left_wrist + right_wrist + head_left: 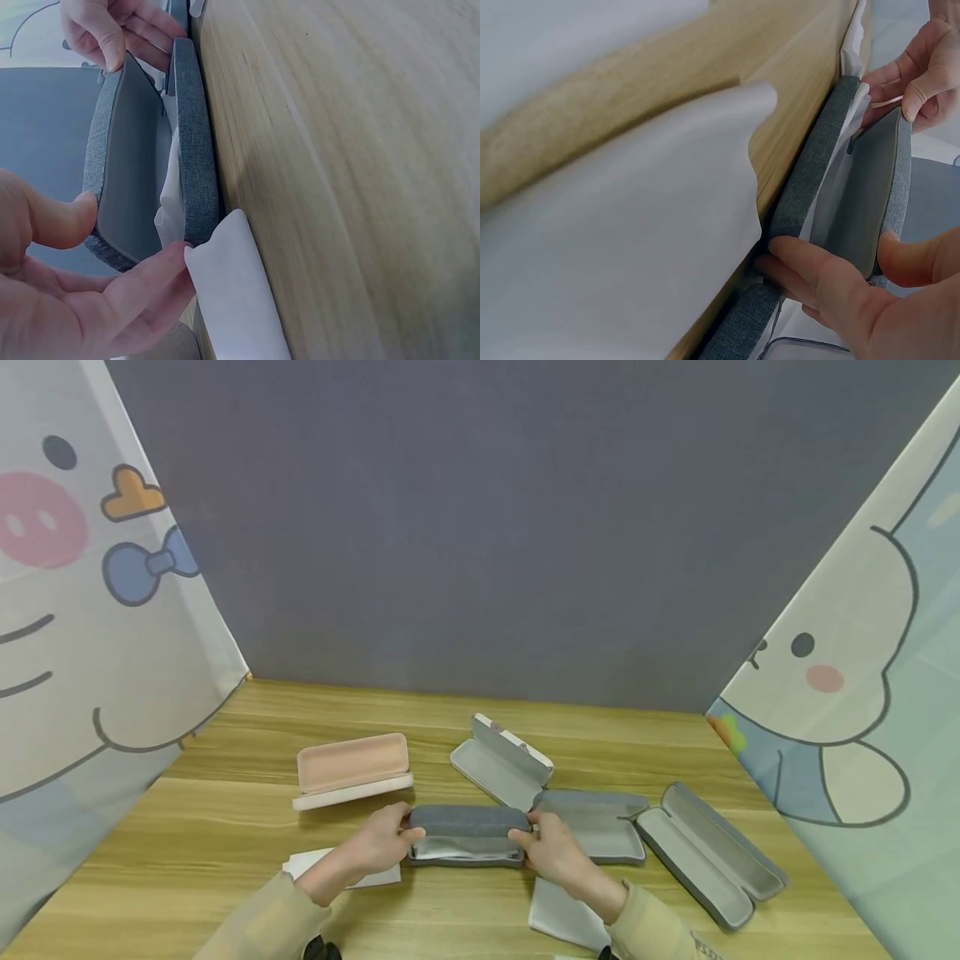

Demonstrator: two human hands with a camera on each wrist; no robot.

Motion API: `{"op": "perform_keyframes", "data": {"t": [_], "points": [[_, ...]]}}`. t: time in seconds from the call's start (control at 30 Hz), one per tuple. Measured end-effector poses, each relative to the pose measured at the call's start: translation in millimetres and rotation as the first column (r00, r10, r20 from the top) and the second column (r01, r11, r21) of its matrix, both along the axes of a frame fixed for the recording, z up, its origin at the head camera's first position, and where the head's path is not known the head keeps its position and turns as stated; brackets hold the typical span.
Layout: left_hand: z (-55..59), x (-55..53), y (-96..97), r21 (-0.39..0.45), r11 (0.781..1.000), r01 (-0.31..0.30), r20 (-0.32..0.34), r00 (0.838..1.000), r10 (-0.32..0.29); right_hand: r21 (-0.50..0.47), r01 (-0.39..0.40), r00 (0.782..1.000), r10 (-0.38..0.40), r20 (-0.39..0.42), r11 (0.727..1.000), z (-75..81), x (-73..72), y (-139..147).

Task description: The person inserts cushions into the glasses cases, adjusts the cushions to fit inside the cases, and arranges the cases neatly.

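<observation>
A grey fabric-covered glasses case (pixel 469 820) stands on the wooden table between both hands, its lid partly lowered. Inside lies a folded white cloth (pixel 172 199), showing through the gap. My left hand (pixel 384 838) grips the case's left end, thumb on the lid's edge and fingers along the base. At the opposite end my right hand (pixel 557 852) holds it the same way, with its thumb (pixel 907 259) against the lid. A white cloth (pixel 381 878) lies by the left hand; another pale cloth (pixel 564 914) lies beneath the right forearm.
Behind stand an open case with a pink lining (pixel 352 762) and an open white patterned case (pixel 495 774). To the right are two open grey cases, one (pixel 611 847) beside the right hand, the other (pixel 693 868) farther out. A dark panel (pixel 480 543) closes off the back.
</observation>
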State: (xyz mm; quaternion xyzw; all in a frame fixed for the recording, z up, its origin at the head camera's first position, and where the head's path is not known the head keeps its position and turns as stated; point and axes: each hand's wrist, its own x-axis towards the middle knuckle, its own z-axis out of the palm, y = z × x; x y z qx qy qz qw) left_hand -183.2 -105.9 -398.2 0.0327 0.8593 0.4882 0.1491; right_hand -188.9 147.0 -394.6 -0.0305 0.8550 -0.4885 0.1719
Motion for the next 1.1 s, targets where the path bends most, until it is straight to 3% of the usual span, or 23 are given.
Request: {"op": "perform_keyframes", "data": {"t": [0.27,0.6,0.97,1.1], "points": [[-0.8,2.8,0.6,0.023,1.0,0.021,-0.022,1.0,-0.02,0.051,-0.005,0.999,0.008,-0.053,0.999,-0.2,5.4,-1.2],[-1.0,4.5,3.6,-0.004,1.0,-0.011,-0.057,0.998,0.011,0.105,0.002,0.995,0.009,-0.101,0.994,-1.9,7.7,-0.9],[-4.8,6.1,5.5,-0.035,0.999,-0.028,-0.096,0.995,0.025,0.143,0.0,0.973,0.033,-0.228,0.99,-8.7,8.6,-1.3],[-7.1,6.7,5.4,-0.026,0.999,-0.021,-0.119,0.993,0.018,0.131,-0.018,0.976,0.046,-0.215,0.991,-9.5,8.7,-1.1]]}}
